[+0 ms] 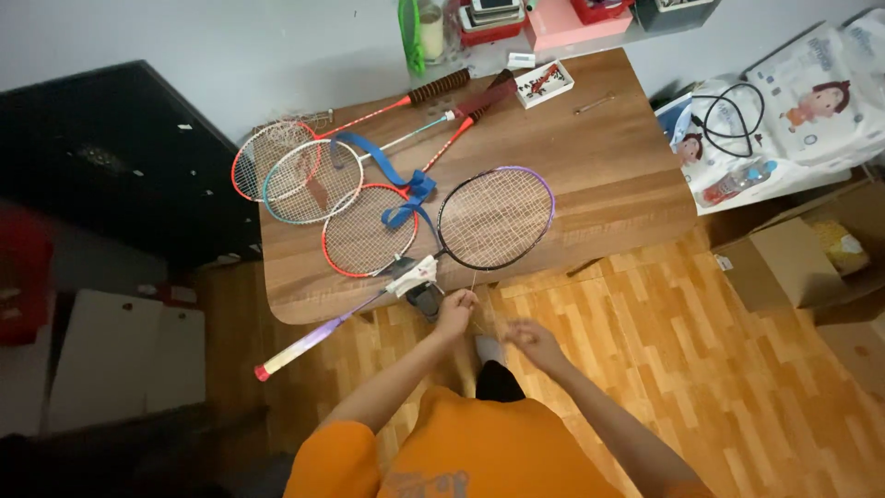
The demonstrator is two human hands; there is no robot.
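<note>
At a brown wooden table (590,175), the purple-framed badminton racket (495,219) lies just beyond the person's left hand (454,312), pinched on a thin string; the right hand (532,339) is loosely curled, its hold unclear. White printed packages (811,101) sit far right.

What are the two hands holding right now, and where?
Left hand pinches a thin string end hanging from the purple-and-black racket at its lower rim; whether the right hand grips it is unclear.

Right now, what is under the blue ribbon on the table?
The blue ribbon lies across the red racket and the teal racket, over their strings and shafts. The parts right beneath it are covered.
</note>
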